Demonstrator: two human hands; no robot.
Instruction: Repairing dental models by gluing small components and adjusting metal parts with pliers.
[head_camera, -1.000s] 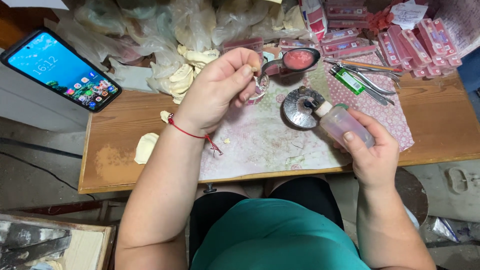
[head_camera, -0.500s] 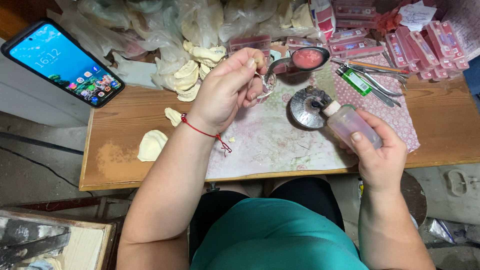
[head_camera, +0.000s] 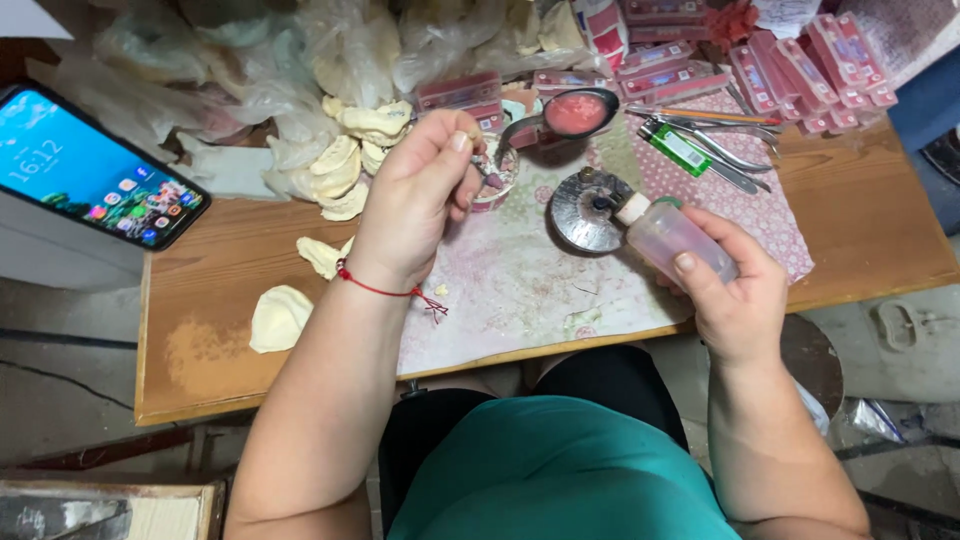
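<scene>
- Wooden table (head_camera: 200, 330): bench-like, bare concrete floor below; far edge heaped with crumpled plastic bags (head_camera: 250, 70), cut off at the frame top.
- Patterned mat (head_camera: 520, 280) covers the table centre, under both hands.
- Smartphone (head_camera: 90, 180): screen lit, propped at left, partly out of frame.
- Left hand (head_camera: 415, 200): fingers pinched shut on a thin tool (head_camera: 488, 178); tip over a small pink piece, hard to make out.
- Right hand (head_camera: 735, 290): wrapped around a small translucent bottle (head_camera: 670, 235), tilted toward a round metal dish (head_camera: 590, 210).
</scene>
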